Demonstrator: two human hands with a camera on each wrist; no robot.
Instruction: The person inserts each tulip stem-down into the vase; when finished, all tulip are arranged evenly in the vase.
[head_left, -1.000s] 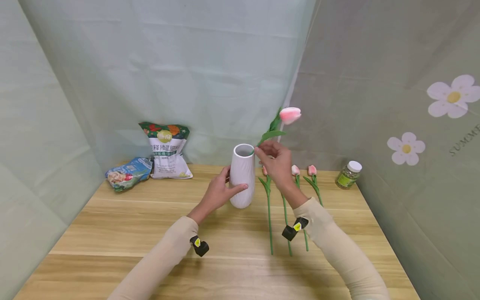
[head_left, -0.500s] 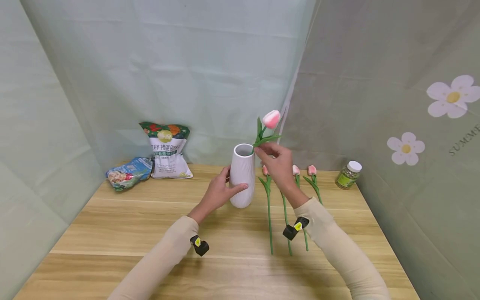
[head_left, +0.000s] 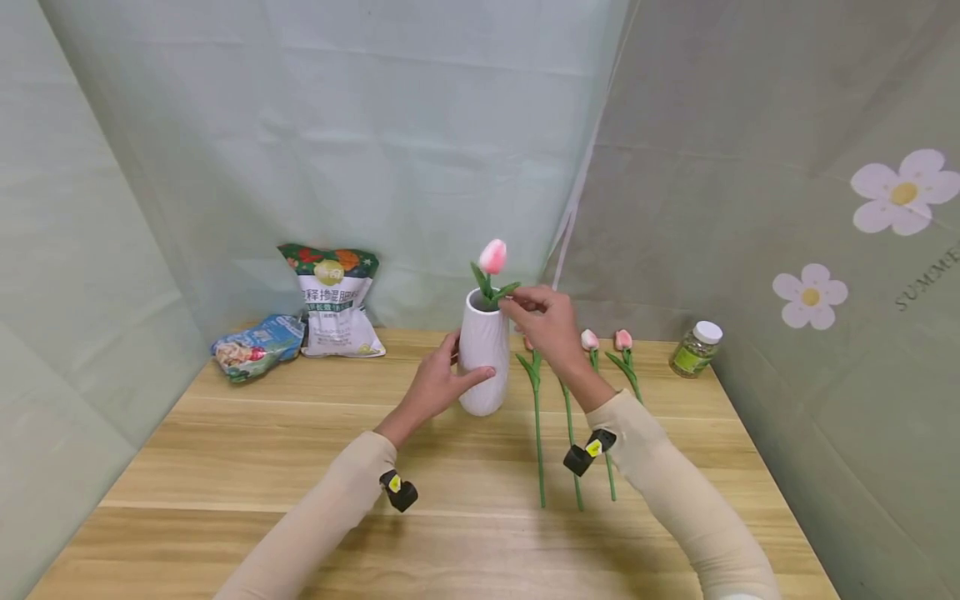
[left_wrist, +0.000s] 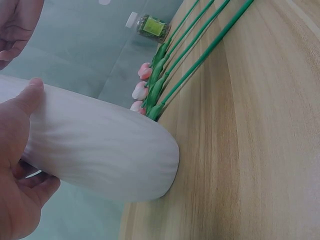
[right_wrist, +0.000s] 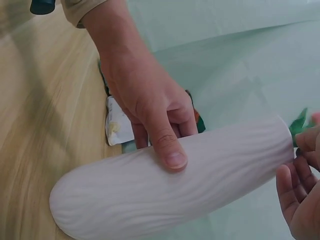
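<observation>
A white ribbed vase (head_left: pixel 482 367) stands upright on the table, its lower part large in the left wrist view. My left hand (head_left: pixel 437 379) grips its side, thumb across the front and fingers round the back. In the vase's mouth stands a pink tulip (head_left: pixel 492 257), its bloom and green leaves above the rim and its lower stem hidden inside. At the right of the rim, my right hand (head_left: pixel 547 321) pinches the tulip low among its leaves. The right wrist view shows those fingertips right at the rim, beside a green leaf (right_wrist: pixel 299 122).
Several more pink tulips (head_left: pixel 538 433) lie on the wooden table (head_left: pixel 262 475) at the right, partly under the right forearm. A white-lidded jar (head_left: pixel 695 350) stands at the back right. A white-and-green bag (head_left: pixel 337 312) and a blue packet (head_left: pixel 258 346) are at the back left.
The tulip has swung left from a rightward lean to nearly upright and sunk lower into the vase. My right hand shifted slightly left at the rim; the left hand kept its hold.
</observation>
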